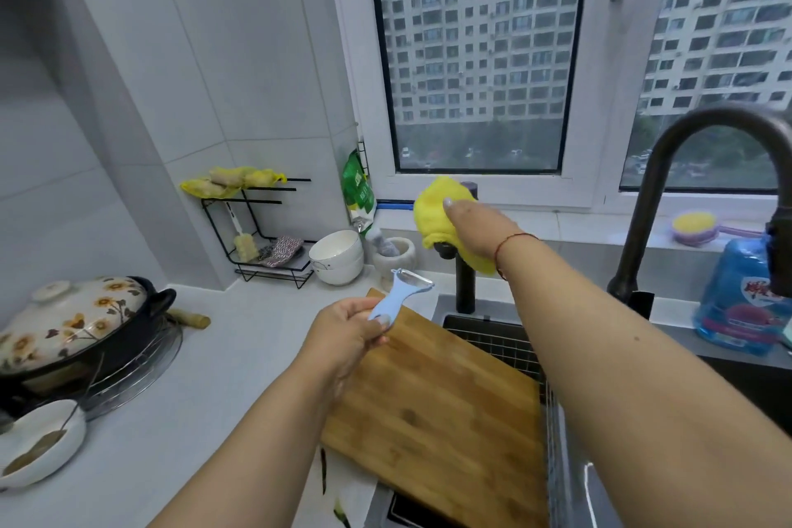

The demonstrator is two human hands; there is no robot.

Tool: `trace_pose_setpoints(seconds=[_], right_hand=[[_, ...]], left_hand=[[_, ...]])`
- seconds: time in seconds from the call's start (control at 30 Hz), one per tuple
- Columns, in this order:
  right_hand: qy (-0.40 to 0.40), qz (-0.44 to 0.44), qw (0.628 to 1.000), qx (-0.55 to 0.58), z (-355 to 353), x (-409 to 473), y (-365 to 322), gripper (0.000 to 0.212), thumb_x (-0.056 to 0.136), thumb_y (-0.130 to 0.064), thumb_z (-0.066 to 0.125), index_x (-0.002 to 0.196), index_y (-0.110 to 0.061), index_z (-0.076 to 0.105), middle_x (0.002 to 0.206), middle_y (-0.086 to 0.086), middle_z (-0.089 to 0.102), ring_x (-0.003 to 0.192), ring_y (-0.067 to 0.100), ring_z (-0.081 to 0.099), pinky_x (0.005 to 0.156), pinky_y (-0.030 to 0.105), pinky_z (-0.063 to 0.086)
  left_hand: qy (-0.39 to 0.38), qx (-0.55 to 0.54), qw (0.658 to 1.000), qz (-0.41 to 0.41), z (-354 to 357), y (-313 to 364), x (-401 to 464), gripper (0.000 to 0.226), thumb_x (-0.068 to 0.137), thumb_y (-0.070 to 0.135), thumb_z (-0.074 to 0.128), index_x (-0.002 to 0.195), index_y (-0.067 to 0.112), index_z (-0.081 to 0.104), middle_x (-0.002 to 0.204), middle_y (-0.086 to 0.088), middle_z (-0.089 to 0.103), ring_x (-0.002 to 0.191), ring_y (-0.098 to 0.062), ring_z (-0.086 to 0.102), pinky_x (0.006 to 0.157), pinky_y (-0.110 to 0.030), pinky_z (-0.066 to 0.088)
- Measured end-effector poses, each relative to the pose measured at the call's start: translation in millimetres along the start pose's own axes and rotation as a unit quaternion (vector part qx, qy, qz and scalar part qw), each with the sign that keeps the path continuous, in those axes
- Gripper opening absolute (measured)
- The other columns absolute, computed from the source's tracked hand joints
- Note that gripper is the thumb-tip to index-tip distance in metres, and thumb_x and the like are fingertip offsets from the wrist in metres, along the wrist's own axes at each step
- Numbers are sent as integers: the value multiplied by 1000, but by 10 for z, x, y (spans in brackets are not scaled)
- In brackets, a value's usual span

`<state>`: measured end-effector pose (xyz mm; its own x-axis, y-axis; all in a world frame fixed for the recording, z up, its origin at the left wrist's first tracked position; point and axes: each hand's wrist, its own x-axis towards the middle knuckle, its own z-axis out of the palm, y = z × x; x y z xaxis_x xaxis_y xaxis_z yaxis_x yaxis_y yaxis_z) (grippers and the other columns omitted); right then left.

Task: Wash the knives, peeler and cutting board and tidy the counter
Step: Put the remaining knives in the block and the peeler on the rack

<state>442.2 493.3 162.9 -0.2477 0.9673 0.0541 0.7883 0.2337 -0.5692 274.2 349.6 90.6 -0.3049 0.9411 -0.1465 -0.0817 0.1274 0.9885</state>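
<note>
Left hand [349,332] grip pinches peeler [400,295] (handle); right hand [473,227] holds cloth [433,208].

Both arms reach forward, hands apart.
The left hand [347,330] pinches a peeler [396,298] handle; the right hand [475,227], stretched farther out, grips a yellow cloth [433,210].

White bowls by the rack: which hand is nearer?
Left. The left hand holds the peeler just below the bowls; the right hand grips the yellow cloth farther right.
</note>
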Motion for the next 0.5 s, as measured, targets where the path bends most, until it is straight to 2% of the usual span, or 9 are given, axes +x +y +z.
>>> trace_pose_setpoints(seconds=[0.07,0.13,0.2,0.27,0.3,0.37,0.5], right_hand=[[-27,-29,994,-102,64,-4,63,37,103,-26,22,129,-19,46,132,16,52,115,35,48,97,48,36],[48,-64,989,-122,53,-36,68,37,101,-20,23,128,-21,48,128,12,54,109,31,49,85,41,34],[158,-82,984,-32,76,-131,42,39,100,-22,29,128,-26,55,129,5,57,117,26,49,89,40,33],[227,-155,960,52,171,-269,-35,36,94,-15,42,123,-22,62,123,1,62,118,22,50,95,37,35],[221,-194,952,86,247,-328,-81,36,90,-10,47,119,-19,64,119,1,64,115,20,51,96,33,37],[156,-251,948,120,406,-446,-163,39,83,-4,53,117,-17,65,116,0,64,110,14,51,95,24,38],[27,-296,953,57,804,-562,-308,49,82,-9,59,129,-23,57,130,-7,56,121,11,43,101,18,30]], left_hand=[[17,-5,1000,0,-38,9,-2,24,88,-6,60,112,-2,61,94,-12,69,75,-15,64,65,-20,53],[37,-13,999,-2,-84,24,-10,25,88,-5,60,113,-3,61,97,-14,69,78,-18,63,68,-21,53],[59,-29,998,-6,-113,51,-27,25,89,-5,60,114,-6,60,104,-19,67,80,-21,63,63,-18,55],[71,-53,996,-6,-135,86,-37,25,89,-5,60,114,-8,59,105,-22,65,79,-22,63,61,-17,56],[77,-63,995,-5,-149,104,-40,25,89,-4,61,113,-8,58,105,-22,64,79,-22,64,62,-17,57],[87,-69,994,-2,-179,134,-47,26,88,-3,62,114,-4,57,103,-21,64,77,-22,65,64,-20,58],[90,25,995,20,-368,168,-27,31,88,3,65,116,6,51,99,-15,65,77,-19,65,62,-25,54]])
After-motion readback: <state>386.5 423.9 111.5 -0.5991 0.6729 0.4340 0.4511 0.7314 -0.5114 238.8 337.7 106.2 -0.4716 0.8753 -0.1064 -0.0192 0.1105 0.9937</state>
